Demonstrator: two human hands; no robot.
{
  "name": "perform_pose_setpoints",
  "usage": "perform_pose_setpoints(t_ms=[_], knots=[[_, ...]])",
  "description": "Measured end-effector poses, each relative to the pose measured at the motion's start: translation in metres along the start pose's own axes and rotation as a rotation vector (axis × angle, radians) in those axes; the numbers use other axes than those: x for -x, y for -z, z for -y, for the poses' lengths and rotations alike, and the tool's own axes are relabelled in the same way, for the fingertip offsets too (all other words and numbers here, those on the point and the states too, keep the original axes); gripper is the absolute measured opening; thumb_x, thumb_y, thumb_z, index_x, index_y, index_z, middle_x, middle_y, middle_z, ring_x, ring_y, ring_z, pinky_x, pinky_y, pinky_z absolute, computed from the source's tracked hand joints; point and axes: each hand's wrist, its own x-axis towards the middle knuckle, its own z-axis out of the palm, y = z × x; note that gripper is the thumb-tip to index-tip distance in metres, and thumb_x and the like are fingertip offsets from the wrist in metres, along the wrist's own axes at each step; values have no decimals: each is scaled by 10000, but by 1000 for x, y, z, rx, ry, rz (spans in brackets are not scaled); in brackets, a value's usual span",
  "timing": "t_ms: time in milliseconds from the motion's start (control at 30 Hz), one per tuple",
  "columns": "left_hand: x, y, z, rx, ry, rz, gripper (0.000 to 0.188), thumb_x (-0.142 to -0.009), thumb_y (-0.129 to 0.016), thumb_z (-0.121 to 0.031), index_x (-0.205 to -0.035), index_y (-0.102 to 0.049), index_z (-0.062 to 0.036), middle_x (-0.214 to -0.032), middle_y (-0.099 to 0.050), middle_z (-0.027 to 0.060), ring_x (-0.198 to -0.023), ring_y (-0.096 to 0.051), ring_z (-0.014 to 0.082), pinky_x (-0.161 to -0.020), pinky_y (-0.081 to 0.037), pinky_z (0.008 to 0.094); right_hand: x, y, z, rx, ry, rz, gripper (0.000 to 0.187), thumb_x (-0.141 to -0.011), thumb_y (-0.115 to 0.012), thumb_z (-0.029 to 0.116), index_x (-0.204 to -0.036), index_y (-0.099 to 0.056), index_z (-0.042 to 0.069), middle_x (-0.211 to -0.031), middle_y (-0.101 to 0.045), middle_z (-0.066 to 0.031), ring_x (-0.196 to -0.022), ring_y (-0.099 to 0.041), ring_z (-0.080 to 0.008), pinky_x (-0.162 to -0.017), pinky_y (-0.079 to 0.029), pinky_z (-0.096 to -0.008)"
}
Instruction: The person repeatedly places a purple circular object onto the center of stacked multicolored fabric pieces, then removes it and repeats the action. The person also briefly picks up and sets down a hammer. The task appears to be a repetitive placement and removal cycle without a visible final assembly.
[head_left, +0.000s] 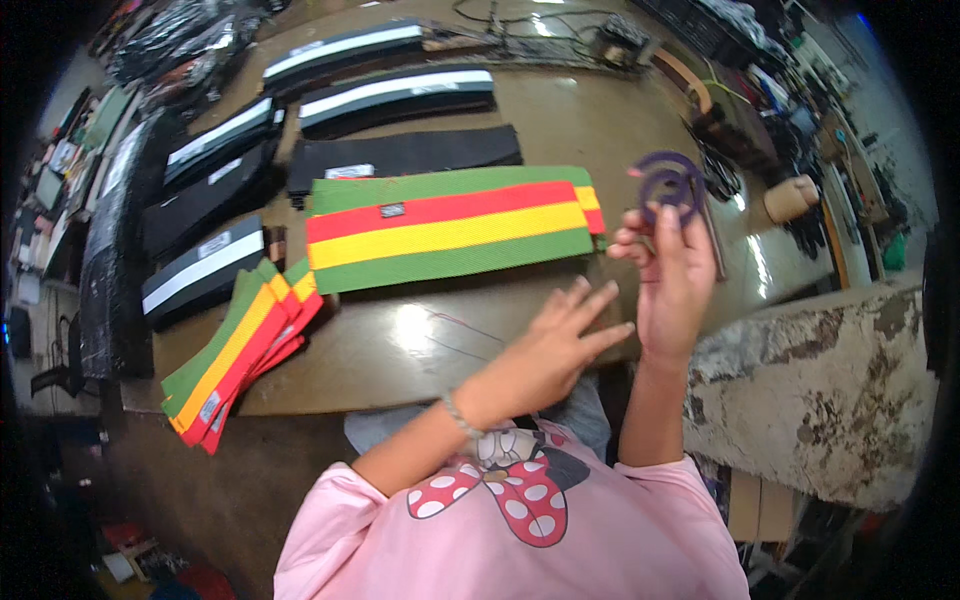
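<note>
My right hand (pixel 675 275) is raised over the right part of the table, its thumb and fingertips closed on a flat, dark purple spiral (pixel 665 182) that looks like a mosquito coil. A small pink tip shows at the spiral's outer end. Fingers spread and holding nothing, my left hand (pixel 560 340) is over the table's near edge. Just beyond it lies a stack of green, yellow and red striped strips (pixel 450 230) with a small dark label. More striped strips (pixel 235 350) are fanned out at the left, partly past the table edge.
Several black strip stacks, some with a white stripe (pixel 395 98), lie across the table's far and left side. A light brown roll (pixel 790 200) is at the right. Beside the table stands a worn, stained block (pixel 815 390). Cords (pixel 540 35) run along the far side.
</note>
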Motion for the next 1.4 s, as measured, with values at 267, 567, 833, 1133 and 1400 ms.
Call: perform_pose_setpoints(t_ms=[267, 567, 833, 1133, 1400], knots=[[45, 139, 12, -587, 430, -142, 377, -783, -725, -49, -1155, -669, -67, -1141, -652, 143, -1114, -608, 329, -1015, -437, 438, 108, -7, -71, -243, -223, -136, 480, -1084, -390, 227, -1495, -235, 34, -1427, -439, -222, -1329, -482, -324, -1132, -395, -467], [52, 181, 17, -808, 384, -141, 249, -845, -662, -37, -1083, -686, -104, -1041, -690, 60, -1038, -636, 257, -1068, -388, 477, 32, 98, -57, 163, 43, -780, 369, -1075, -444, 263, -1344, -432, 10, -1447, -465, -151, -1338, -462, -233, -1159, -331, -397], [162, 276, -20, -1213, 732, -477, 256, -856, -546, -71, -1065, -692, -50, -909, -670, 100, -884, -608, 265, -881, -405, 415, 21, 77, -61, 236, 77, -460, 274, -1044, -531, 229, -1217, -562, 18, -1146, -617, -101, -1010, -605, -154, -796, -537, -294], [163, 208, 21, -798, 744, -499, 335, -866, -697, -100, -1200, -676, -92, -1249, -604, 122, -1225, -549, 325, -1084, -375, 442, -75, 243, -29, 1033, -414, -304, 292, -987, -612, 294, -776, -522, 113, -618, -529, 28, -481, -440, -53, -444, -335, -218], [70, 150, 44, -524, 540, -409, 427, -847, -738, -120, -1242, -627, -3, -1260, -544, 174, -1097, -585, 320, -916, -500, 411, -66, 168, -23, 464, -221, -319, 163, -988, -637, 216, -954, -611, 60, -781, -655, -40, -578, -563, -64, -490, -457, -211]])
